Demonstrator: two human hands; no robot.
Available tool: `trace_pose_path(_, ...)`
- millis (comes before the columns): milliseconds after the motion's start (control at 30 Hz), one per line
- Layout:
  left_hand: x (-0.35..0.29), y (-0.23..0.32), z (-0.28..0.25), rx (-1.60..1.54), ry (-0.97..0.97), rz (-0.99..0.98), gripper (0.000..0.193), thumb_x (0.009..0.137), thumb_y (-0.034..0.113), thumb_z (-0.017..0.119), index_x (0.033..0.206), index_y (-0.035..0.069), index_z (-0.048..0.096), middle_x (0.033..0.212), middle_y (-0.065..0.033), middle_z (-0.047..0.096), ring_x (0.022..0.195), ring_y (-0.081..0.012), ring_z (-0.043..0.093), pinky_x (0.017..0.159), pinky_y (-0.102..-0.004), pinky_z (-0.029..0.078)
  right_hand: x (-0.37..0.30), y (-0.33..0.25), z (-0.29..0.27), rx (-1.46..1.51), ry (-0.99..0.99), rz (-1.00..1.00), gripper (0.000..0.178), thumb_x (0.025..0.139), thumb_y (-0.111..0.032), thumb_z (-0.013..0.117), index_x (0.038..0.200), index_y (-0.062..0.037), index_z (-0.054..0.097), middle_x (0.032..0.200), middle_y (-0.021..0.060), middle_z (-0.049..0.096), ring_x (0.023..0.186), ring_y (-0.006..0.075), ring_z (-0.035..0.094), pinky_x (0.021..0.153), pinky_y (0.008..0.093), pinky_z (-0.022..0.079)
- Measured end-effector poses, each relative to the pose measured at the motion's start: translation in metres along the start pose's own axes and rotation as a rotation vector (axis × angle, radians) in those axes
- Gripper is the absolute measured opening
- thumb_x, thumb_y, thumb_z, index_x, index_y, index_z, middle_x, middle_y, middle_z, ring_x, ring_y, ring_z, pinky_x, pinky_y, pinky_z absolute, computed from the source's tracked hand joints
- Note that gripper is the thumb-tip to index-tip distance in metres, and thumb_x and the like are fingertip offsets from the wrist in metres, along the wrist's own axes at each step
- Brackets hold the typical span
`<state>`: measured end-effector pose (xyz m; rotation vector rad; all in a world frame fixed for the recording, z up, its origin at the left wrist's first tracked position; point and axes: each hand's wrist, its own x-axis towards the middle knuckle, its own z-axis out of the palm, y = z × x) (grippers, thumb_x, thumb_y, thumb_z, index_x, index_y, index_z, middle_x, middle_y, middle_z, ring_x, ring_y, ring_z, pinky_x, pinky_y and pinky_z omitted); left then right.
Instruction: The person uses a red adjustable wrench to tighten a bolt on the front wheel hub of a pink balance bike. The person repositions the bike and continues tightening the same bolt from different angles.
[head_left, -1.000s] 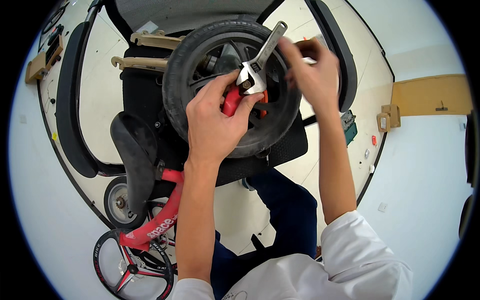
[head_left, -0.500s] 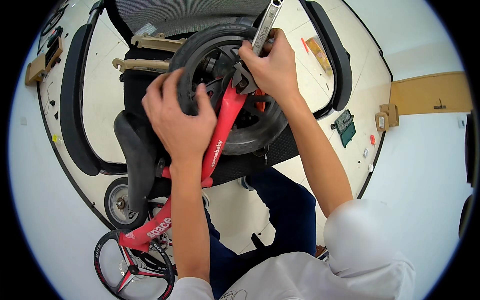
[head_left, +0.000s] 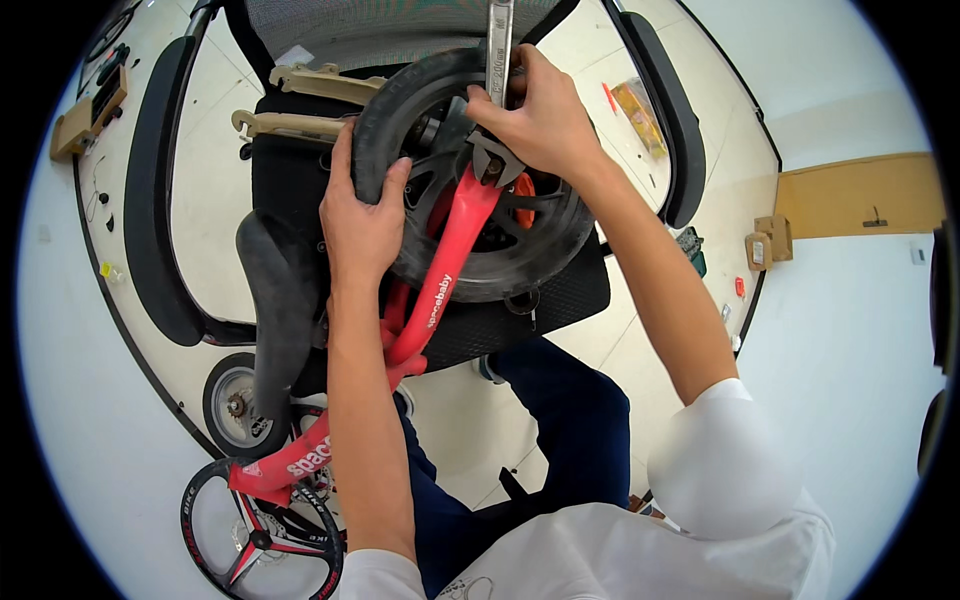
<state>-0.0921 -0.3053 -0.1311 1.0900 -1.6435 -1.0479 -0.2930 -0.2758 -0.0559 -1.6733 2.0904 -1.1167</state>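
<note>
A small bicycle wheel (head_left: 500, 275) with a black tyre lies on the seat of an office chair, held between the arms of a red bicycle fork (head_left: 462, 228). My right hand (head_left: 548, 118) grips an adjustable wrench (head_left: 499, 55), whose jaws sit on the axle nut at the fork's end. The handle points away from me. My left hand (head_left: 362, 205) is wrapped around the tyre's left side, thumb on top; some of its fingertips are hidden behind the rubber. A black bicycle saddle (head_left: 277, 300) is left of that forearm.
Two beige bars (head_left: 290, 125) lie on the chair behind the wheel. Chair armrests (head_left: 160, 190) flank both sides. Lower left are a grey wheel (head_left: 238, 405), a three-spoke wheel (head_left: 260, 540) and a red frame tube (head_left: 285, 468). Cardboard boxes (head_left: 775, 238) stand by the right wall.
My left hand has come down from above the wheel and now holds the tyre. The wrench has swung to the left, its handle now nearly straight away from me. The wheel has shifted slightly right.
</note>
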Motion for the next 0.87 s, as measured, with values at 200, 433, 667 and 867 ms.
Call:
trace_pose_path(200, 0.001, -0.002, 0.002, 0.039, 0.031, 0.054, 0.064, 0.087, 0.020, 0.073, 0.143, 0.002, 0.049, 0.122, -0.0230, 0.067, 0.112, -0.0333, 0.067, 0.095, -0.0376, 0.050, 0.018, -0.008, -0.001, -0.132, -0.247, -0.214, 0.049, 0.079, -0.030, 0.073, 0.104, 0.0085, 0.057, 0.075, 0.0246, 0.066, 0.069, 0.0352, 0.069, 0.064, 0.0398, 0.055)
trace_pose_path(433, 0.001, -0.001, 0.001, 0.034, 0.047, 0.041, 0.062, 0.086, 0.020, 0.074, 0.140, 0.002, 0.050, 0.120, -0.0247, 0.067, 0.113, -0.0366, 0.066, 0.095, -0.0395, 0.050, 0.030, -0.029, 0.006, -0.372, -0.489, -0.586, 0.040, 0.080, -0.023, 0.071, 0.110, -0.0014, 0.059, 0.073, 0.0152, 0.062, 0.067, 0.0330, 0.063, 0.061, 0.0399, 0.050)
trace_pose_path(667, 0.001, -0.017, 0.001, 0.036, 0.067, 0.157, 0.066, 0.085, 0.020, 0.075, 0.142, 0.003, 0.048, 0.120, -0.0235, 0.067, 0.114, -0.0359, 0.066, 0.095, -0.0393, 0.051, 0.009, -0.058, 0.007, -0.454, -0.602, -0.854, 0.034, 0.079, -0.021, 0.071, 0.108, -0.0043, 0.067, 0.116, 0.0101, 0.064, 0.077, 0.0325, 0.070, 0.069, 0.0412, 0.058)
trace_pose_path(867, 0.006, -0.022, -0.003, 0.005, -0.064, 0.067, 0.081, 0.083, 0.021, 0.075, 0.153, 0.013, 0.036, 0.125, -0.0198, 0.067, 0.116, -0.0314, 0.066, 0.098, -0.0361, 0.051, -0.022, -0.062, 0.001, -0.623, -0.624, -1.015, 0.026, 0.078, -0.018, 0.073, 0.102, -0.0080, 0.070, 0.098, 0.0095, 0.060, 0.081, 0.0262, 0.070, 0.070, 0.0374, 0.059)
